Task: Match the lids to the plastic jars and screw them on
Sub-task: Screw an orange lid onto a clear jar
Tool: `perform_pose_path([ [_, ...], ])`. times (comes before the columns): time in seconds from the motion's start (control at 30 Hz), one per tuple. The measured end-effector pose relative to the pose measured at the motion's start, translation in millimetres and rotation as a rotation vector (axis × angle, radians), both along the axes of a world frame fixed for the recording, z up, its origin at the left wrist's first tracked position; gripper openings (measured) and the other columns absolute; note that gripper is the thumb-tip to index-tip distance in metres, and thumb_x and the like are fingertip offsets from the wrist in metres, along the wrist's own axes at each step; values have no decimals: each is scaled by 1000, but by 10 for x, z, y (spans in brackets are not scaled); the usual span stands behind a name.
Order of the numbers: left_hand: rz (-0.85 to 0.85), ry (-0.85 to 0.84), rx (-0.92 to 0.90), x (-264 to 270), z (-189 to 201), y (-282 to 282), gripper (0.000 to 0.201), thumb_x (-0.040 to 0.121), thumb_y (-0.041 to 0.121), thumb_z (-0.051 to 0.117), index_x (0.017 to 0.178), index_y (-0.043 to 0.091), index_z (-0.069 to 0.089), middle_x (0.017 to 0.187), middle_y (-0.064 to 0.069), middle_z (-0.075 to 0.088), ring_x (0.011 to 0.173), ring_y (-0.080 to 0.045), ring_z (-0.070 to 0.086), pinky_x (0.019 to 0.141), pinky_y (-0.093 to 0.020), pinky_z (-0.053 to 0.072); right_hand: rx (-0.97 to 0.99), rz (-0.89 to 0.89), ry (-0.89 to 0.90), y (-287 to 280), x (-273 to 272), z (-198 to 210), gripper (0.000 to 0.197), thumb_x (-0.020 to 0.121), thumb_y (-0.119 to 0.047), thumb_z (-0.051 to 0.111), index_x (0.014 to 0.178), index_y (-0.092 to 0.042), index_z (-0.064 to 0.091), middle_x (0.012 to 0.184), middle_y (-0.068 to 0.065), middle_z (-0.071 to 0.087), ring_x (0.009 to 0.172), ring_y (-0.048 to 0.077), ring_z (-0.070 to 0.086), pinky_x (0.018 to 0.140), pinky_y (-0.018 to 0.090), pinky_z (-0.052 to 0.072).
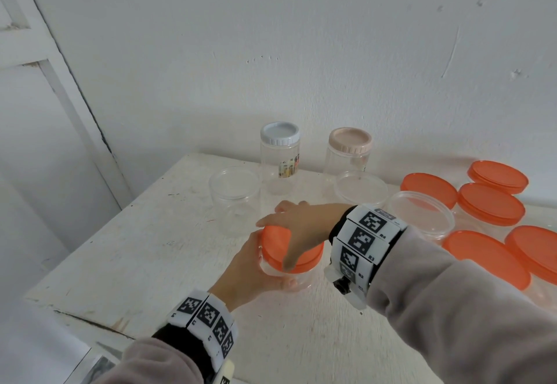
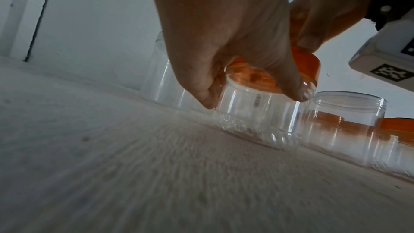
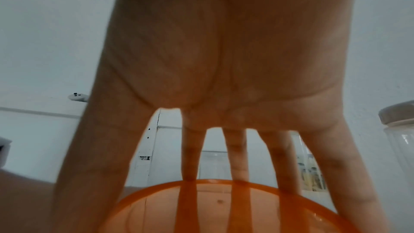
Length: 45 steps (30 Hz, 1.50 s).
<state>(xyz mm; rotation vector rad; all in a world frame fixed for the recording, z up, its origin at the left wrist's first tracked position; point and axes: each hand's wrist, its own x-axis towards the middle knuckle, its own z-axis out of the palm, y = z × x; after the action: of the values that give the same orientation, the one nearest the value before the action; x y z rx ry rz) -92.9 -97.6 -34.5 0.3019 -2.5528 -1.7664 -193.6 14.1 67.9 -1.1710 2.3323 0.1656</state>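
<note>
We hold a small clear plastic jar (image 1: 287, 275) near the front middle of the white painted counter (image 1: 156, 251), its base on the surface. Our left hand (image 1: 250, 266) wraps round its smooth round wall, thumb and fingers curled on the clear plastic just under the rim. Our right hand (image 1: 301, 226) comes down from above with fingers spread over the translucent orange lid (image 1: 304, 255) that sits on the jar's mouth, fingertips clamped on its edge. We see nothing inside this jar.

Behind it stand two taller clear jars: one with a ribbed white screw lid (image 1: 279, 133) and a printed label, one with a ribbed beige screw lid (image 1: 350, 140). Both look empty. To the left of them stands an open clear jar (image 1: 235, 196), wide-mouthed, nothing in it. A flat clear lid (image 1: 360, 188) lies in front of the beige-lidded jar. To the right another open clear jar (image 1: 420, 214) stands uncapped, and around it is a cluster of short round jars already topped with smooth orange lids (image 1: 489, 204). The counter's paint is scuffed and chipped along the front edge.
</note>
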Motion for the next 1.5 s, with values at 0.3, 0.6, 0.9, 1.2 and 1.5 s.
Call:
perform_pose_path([
  [0.3,-1,23,-46,-1,-14,-7,83,59,24,91,118,42,37,122,18,51,112,0,52,87,-16,44,-64,-125,84,40,20,-115,92,68,-80,57,144,-37,28,133,2,36,124,32,40,87,45,41],
  [0.6,10,10,-51,-1,12,14,100,57,23,91,137,30,32,131,13,49,121,-9,50,104,-35,44,-86,10,-4,29,25,-32,78,75,-51,71,141,-50,30,136,-5,33,123,26,31,94,49,41],
  [0.9,29,-23,-63,4,14,24,95,60,23,91,135,29,32,129,13,49,120,-8,50,102,-33,43,-26,-81,63,50,32,-80,94,67,-66,70,144,-44,21,139,1,26,128,32,29,92,55,43],
  [1.2,23,-15,-73,0,-4,24,96,59,25,91,136,28,34,131,10,51,120,-11,51,103,-38,44,-63,-99,39,91,30,-120,91,68,-76,62,143,-45,22,138,-1,30,127,31,34,94,52,43],
  [1.5,52,-46,-64,-2,4,25,104,56,25,91,140,22,30,134,6,46,124,-14,48,105,-41,43,-24,-13,-10,70,-8,-67,103,65,-53,79,144,-51,14,146,-6,19,132,27,23,97,54,40],
])
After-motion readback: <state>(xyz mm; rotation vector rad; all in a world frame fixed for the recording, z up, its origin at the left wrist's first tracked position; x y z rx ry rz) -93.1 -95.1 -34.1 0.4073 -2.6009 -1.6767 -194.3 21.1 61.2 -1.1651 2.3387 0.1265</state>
